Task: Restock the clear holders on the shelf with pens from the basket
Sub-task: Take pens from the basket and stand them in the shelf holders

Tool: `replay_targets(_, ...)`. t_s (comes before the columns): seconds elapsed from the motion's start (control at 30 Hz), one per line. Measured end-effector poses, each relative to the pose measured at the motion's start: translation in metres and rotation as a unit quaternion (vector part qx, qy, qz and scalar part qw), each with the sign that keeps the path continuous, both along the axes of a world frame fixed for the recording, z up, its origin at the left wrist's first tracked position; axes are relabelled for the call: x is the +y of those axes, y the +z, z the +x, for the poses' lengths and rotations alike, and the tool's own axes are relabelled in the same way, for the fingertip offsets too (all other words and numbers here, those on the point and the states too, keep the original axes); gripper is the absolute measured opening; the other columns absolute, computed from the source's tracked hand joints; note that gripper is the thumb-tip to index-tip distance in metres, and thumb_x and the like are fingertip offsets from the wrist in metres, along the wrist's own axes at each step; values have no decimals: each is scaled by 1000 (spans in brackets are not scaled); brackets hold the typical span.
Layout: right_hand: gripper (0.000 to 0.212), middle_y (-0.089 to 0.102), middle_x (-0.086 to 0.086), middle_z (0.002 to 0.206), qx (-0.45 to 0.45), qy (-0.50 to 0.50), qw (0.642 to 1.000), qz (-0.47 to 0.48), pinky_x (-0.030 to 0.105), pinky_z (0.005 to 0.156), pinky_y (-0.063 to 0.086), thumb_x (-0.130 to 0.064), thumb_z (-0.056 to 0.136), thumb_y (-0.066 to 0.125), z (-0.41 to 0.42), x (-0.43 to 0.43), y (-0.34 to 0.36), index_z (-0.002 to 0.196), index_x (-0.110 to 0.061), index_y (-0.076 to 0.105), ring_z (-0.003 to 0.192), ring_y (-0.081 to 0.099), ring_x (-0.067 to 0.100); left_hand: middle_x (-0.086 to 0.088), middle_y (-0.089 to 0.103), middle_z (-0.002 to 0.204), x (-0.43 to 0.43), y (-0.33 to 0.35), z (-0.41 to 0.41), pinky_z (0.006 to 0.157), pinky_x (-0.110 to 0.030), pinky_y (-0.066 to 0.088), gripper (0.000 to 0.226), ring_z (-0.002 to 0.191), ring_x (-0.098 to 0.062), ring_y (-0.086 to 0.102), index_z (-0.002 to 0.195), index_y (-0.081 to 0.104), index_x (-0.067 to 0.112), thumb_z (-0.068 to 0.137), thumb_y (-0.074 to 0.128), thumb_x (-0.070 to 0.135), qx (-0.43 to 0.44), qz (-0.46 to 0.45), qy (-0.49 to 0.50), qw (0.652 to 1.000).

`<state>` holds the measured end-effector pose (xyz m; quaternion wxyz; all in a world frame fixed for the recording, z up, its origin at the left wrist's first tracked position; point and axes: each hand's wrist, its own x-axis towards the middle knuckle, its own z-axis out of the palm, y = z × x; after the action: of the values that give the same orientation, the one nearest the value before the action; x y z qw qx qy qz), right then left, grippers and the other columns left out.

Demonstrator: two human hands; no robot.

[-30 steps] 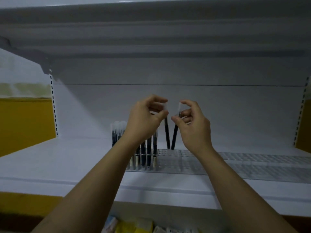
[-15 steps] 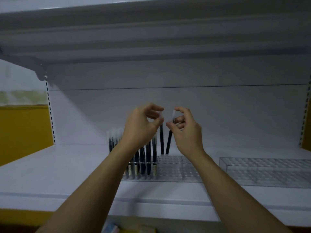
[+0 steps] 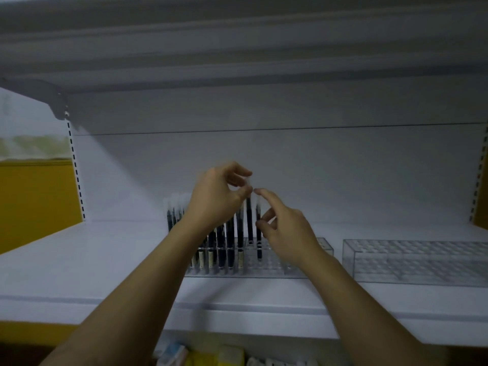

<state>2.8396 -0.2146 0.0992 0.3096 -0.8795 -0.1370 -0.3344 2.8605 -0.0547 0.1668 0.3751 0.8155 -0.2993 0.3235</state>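
**A:** One long white shelf [image 3: 105, 260] carries both our clear holders: the left holder [image 3: 277, 265], part filled, and the right holder [image 3: 422, 262] beside it, apparently bare.

**B:** So we work the left one first, to fill its rows in order?

**A:** We judge so. Our left hand [image 3: 216, 199] pinches the pale cap of a pen [image 3: 249, 220] between thumb and fingertips. That keeps it upright, so its tip finds a cell just right of the standing pens [image 3: 224, 241].

**B:** And our right hand [image 3: 287, 233]?

**A:** Its fingers are loose and spread, gripping nothing that we can see. It hovers just beside a second pen [image 3: 259, 233] standing in its own cell, likely to steady it.

**B:** The basket?

**A:** Out of view.
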Motion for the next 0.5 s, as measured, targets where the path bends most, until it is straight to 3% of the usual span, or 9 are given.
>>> replay_targets(0.07,66,55,-20,81,8,-5,1000,-8,19,63,47,-20,94,58,-1,-2,0,142,-50,25,69,59,3,21,62,82,-4,-3,0,59,-10,48,12,76,-1,64,101,64,29,89,66,29,17,26,3,1000)
replay_targets(0.17,71,59,-16,79,14,-12,1000,-25,17,59,45,-17,93,57,-5,-2,-1,144,-51,19,68,58,3,12,67,87,-8,-4,0,71,-28,55,3,78,-8,65,91,63,27,89,64,27,31,78,17,996)
replay_targets(0.37,81,63,-14,82,24,-34,998,-38,32,72,57,-15,92,57,-9,-2,-2,145,-55,10,70,60,5,15,65,92,-11,-7,2,96,-44,45,6,87,-9,61,92,63,29,88,64,33,5,123,72,990)
replay_targets(0.5,90,65,-11,92,41,-33,998,-47,35,75,56,-18,91,60,-14,-1,-4,147,-54,-1,78,63,10,6,60,121,-8,-11,5,106,-47,38,19,108,-16,57,105,66,28,87,66,34,-20,129,97,987)
